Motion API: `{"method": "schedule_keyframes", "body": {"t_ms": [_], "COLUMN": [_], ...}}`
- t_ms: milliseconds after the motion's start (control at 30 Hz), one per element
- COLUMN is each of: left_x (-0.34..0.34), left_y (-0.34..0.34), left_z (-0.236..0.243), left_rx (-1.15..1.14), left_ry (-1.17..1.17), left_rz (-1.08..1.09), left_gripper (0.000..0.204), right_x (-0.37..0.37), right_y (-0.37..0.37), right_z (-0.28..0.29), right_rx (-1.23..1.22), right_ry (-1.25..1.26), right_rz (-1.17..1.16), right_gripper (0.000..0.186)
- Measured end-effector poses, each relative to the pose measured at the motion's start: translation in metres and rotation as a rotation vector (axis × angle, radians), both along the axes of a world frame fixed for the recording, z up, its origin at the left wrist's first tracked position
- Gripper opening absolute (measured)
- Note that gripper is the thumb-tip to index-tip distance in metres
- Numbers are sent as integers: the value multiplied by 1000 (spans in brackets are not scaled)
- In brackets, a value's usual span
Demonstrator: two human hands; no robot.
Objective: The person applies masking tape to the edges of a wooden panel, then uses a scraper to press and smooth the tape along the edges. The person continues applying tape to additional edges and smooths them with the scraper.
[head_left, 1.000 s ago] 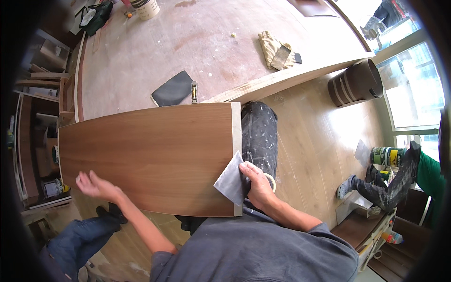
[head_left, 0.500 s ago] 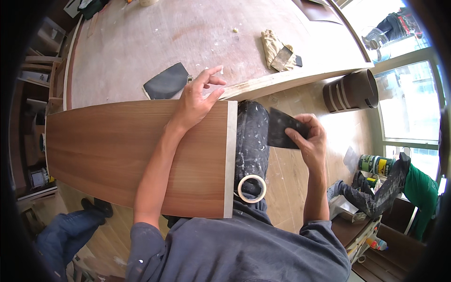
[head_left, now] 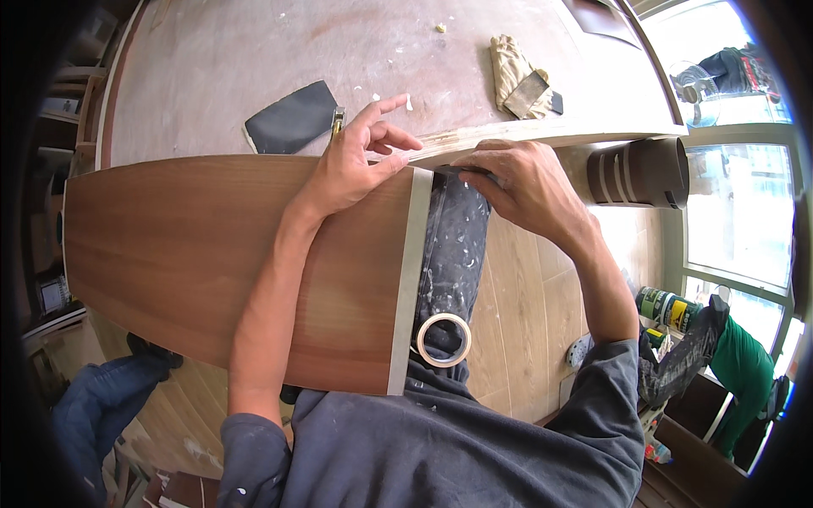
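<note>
A brown wood-grain panel [head_left: 203, 254] lies across my lap, with a pale strip [head_left: 411, 262] along its right edge. My left hand [head_left: 347, 165] rests over its upper right part, fingers apart and holding nothing; a white bit clings to a fingertip. My right hand [head_left: 525, 182] pinches a dark sheet [head_left: 451, 168], apparently sandpaper, seen almost edge-on at the panel's upper right corner. Whether the sheet touches the strip I cannot tell. A tape roll [head_left: 444, 317] sits on my paint-spotted thigh [head_left: 453, 254]. Beyond my left hand lies another dark sandpaper sheet [head_left: 292, 117] beside a small metal tool [head_left: 339, 118].
Ahead is a large worktable [head_left: 212, 51] with a raised wooden edge. On it lies a tan cloth or glove [head_left: 508, 72] with a flat scraper-like piece [head_left: 529, 93]. A brown cylinder [head_left: 639, 173] stands right. Other people's legs [head_left: 118, 389] [head_left: 741, 356] show at both sides.
My right hand has moved up and left, bringing the dark sheet from beside my thigh to the panel's upper right corner. My left hand stays over the panel with fingers slightly more spread.
</note>
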State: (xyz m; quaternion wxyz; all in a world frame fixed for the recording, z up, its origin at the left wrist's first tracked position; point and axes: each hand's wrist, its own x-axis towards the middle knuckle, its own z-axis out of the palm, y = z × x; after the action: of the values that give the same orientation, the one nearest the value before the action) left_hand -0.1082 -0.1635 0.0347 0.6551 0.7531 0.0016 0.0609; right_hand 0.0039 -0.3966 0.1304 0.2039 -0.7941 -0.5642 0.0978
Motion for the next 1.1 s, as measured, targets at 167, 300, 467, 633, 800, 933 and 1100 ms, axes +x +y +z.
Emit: {"method": "schedule_keyframes", "body": {"t_ms": [167,300,467,633,800,933,1100], "left_x": [0,-2,-3,-3,-3,-2,-2], "left_y": [1,-1,-1,-4,-3,-4,-4], "left_z": [-4,-1,1,0,-2,-3,-2], "left_rx": [6,27,71,54,76,115,78], "left_ry": [-44,-35,-26,-14,-25,-60,-36], "left_rz": [-22,-22,-19,-3,-5,0,-9], "left_gripper": [70,69,69,68,69,69,69], "right_x": [-4,-5,-2,0,-1,0,0], "right_y": [11,16,18,18,20,18,18], "right_z": [4,4,3,1,-1,-3,-5], "right_rx": [-63,-29,-36,-51,-38,-49,-22], "right_ry": [-19,-64,-70,-72,-73,-76,-79], "right_rz": [-5,15,27,43,35,30,30], "right_gripper": [17,13,11,11,12,12,13]}}
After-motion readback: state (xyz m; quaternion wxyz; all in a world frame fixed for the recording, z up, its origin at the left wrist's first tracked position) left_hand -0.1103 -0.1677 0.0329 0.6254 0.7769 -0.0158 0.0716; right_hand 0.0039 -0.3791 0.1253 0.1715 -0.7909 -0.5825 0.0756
